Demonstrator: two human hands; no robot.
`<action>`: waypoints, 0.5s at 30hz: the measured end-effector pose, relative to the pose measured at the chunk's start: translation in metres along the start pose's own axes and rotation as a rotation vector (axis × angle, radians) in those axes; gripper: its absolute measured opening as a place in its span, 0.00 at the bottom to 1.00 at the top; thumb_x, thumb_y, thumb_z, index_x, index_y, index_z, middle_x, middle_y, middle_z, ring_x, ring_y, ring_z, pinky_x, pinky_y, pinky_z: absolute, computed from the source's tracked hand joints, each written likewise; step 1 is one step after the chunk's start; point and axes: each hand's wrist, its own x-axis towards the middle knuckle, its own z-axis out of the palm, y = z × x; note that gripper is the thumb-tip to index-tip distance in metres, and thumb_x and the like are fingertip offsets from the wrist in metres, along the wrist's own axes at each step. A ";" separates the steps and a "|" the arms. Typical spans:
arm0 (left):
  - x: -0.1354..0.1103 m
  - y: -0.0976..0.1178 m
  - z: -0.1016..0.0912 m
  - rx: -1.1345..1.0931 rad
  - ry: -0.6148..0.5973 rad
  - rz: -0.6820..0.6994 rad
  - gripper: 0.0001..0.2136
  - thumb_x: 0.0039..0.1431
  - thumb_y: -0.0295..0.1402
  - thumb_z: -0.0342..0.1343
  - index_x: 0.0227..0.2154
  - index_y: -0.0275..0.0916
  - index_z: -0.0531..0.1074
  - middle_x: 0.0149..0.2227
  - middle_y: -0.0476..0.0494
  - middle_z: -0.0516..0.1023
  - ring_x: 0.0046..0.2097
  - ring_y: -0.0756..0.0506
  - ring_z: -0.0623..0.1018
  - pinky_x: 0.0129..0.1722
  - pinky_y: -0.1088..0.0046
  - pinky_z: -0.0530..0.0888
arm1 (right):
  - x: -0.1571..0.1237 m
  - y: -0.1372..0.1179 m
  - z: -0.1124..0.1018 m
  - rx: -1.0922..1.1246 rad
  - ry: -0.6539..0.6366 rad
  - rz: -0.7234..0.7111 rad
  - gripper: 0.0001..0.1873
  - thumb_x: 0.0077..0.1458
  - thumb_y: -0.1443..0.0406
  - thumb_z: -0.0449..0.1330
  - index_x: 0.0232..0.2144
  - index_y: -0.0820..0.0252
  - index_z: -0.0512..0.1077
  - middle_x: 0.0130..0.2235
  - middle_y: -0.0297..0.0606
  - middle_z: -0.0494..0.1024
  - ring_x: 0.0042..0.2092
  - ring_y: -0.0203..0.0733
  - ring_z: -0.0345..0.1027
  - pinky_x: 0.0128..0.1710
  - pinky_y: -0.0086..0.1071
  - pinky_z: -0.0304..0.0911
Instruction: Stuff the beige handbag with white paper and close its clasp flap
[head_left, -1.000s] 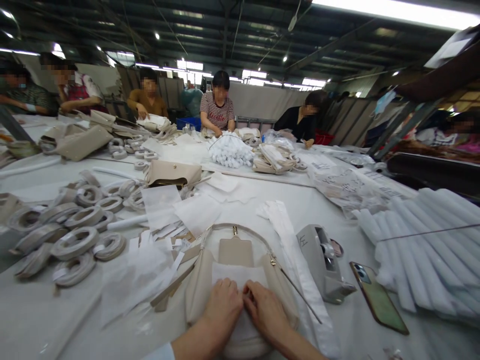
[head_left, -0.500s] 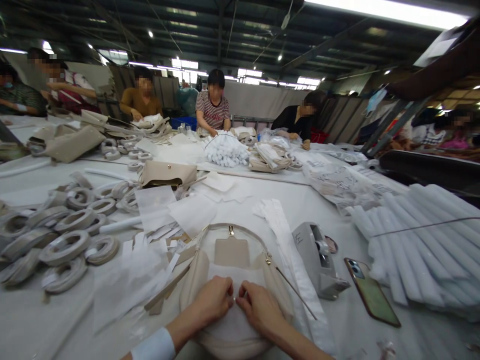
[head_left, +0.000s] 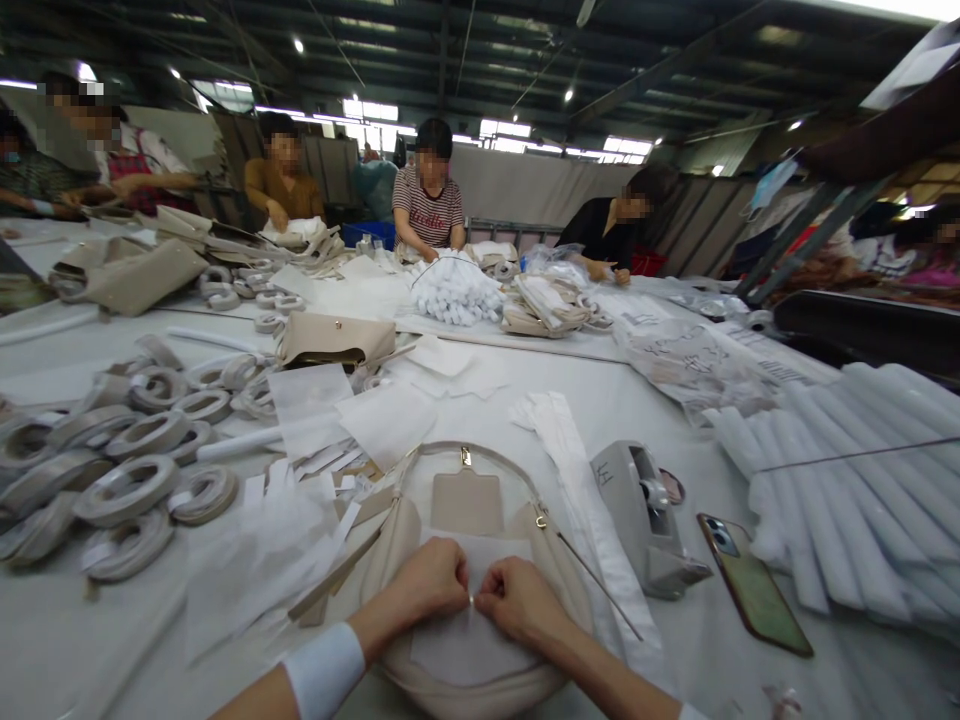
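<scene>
A cream handbag (head_left: 401, 540) lies in front of me, its strap looped away from me. On its body rests a thin translucent white sheet (head_left: 450, 650). My left hand (head_left: 431, 578) and my right hand (head_left: 523, 600) meet over this sheet, fingers pinched and almost touching. Between the fingertips shows a tiny bright spot (head_left: 471, 600), too small to name; what each pinch holds is hidden. Beyond the hands sits a beige flat tab (head_left: 466, 503) below a gold clasp (head_left: 466, 456).
To the left are rolled straps (head_left: 127, 490) and loose white sheets (head_left: 255, 540). A tape dispenser (head_left: 649, 520), a phone (head_left: 754, 585) and bundled white foam tubes (head_left: 847, 490) lie right. Another handbag (head_left: 337, 340) lies farther off. Several people work across the table.
Both hands have shifted slightly away from me and remain pinched close together. More of the white sheet below them shows. The view has tilted and shifted a little.
</scene>
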 end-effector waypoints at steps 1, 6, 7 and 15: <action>0.001 0.001 0.001 0.026 0.004 -0.013 0.10 0.42 0.26 0.54 0.29 0.36 0.77 0.29 0.43 0.79 0.33 0.44 0.78 0.26 0.76 0.66 | 0.001 0.000 0.001 -0.006 -0.002 0.018 0.03 0.42 0.68 0.60 0.22 0.59 0.75 0.25 0.36 0.78 0.29 0.39 0.69 0.24 0.27 0.50; 0.004 0.006 0.006 0.140 0.016 -0.050 0.10 0.42 0.26 0.54 0.29 0.36 0.77 0.31 0.38 0.79 0.35 0.40 0.78 0.33 0.70 0.70 | 0.004 -0.007 0.003 -0.069 0.031 0.060 0.06 0.40 0.71 0.58 0.19 0.58 0.75 0.24 0.36 0.77 0.28 0.39 0.70 0.24 0.27 0.50; 0.003 0.006 0.005 0.147 0.012 -0.043 0.09 0.42 0.26 0.54 0.29 0.36 0.76 0.31 0.39 0.78 0.35 0.40 0.77 0.33 0.70 0.70 | 0.004 -0.008 0.004 -0.077 0.040 0.065 0.07 0.40 0.71 0.57 0.19 0.58 0.75 0.24 0.36 0.77 0.28 0.39 0.70 0.24 0.27 0.50; -0.008 0.002 -0.011 0.098 -0.057 0.101 0.15 0.44 0.35 0.60 0.38 0.44 0.73 0.33 0.52 0.78 0.34 0.47 0.77 0.29 0.77 0.69 | 0.002 -0.002 0.004 -0.121 0.081 -0.034 0.08 0.46 0.71 0.55 0.25 0.59 0.75 0.28 0.38 0.78 0.31 0.40 0.70 0.27 0.28 0.52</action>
